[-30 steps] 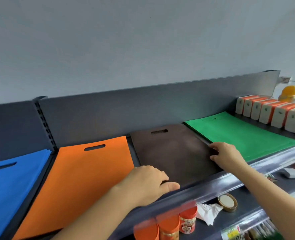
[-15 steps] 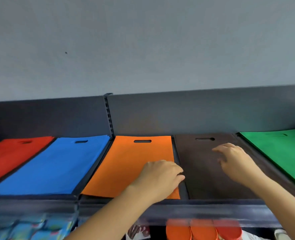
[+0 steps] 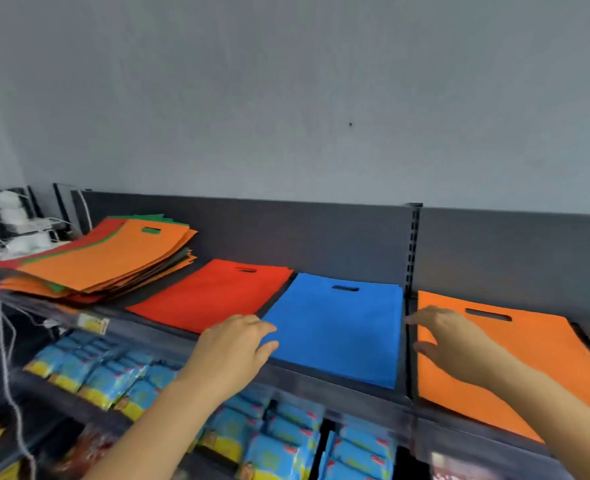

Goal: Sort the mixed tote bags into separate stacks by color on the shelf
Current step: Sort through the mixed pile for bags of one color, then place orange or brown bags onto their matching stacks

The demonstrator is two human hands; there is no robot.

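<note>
A mixed pile of tote bags (image 3: 103,261), orange on top with red, green and dark ones beneath, lies at the left end of the dark shelf (image 3: 338,382). To its right lie a flat red bag (image 3: 214,292), a blue bag (image 3: 342,334) and an orange bag (image 3: 529,348). My left hand (image 3: 234,348) hovers near the blue bag's front left corner, fingers loosely bent, holding nothing. My right hand (image 3: 449,337) stretches over the orange bag's left edge, fingers extended leftward, empty.
A grey back panel (image 3: 286,230) with a slotted upright (image 3: 413,247) runs behind the bags. Blue snack packets (image 3: 279,441) fill the lower shelf. White cables and boxes (image 3: 20,230) sit at the far left. A cord (image 3: 6,358) hangs down there.
The view has swung left: the green and brown bags have left the frame and the mixed pile has come in. Both hands have moved left, from the brown and orange bags toward the blue bag.
</note>
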